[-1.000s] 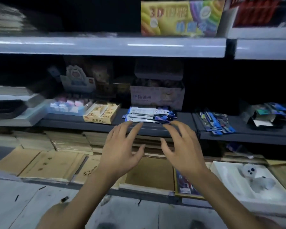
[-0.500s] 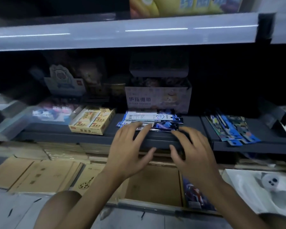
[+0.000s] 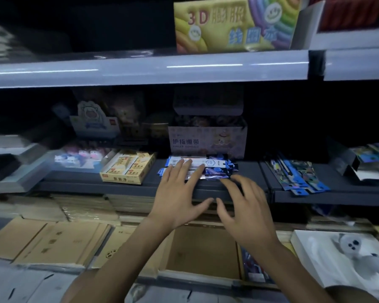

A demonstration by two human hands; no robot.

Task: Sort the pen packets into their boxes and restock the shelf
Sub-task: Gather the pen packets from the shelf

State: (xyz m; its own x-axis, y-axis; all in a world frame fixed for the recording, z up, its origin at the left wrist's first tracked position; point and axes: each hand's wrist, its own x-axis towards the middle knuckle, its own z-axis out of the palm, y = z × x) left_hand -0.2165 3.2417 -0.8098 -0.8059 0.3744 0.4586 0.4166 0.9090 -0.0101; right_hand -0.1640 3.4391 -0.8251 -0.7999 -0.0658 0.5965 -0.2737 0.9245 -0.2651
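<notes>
Bare forearms, uncovered to the near edge (both alike), end in a slender-fingered left hand and right hand — nothing else worn shows.

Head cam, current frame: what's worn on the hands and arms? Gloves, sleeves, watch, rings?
Nothing worn that shows. The left hand and the right hand are both bare: no gloves, no rings, no watch or band. No sleeve is in view down to the bottom edge of the picture.
</notes>
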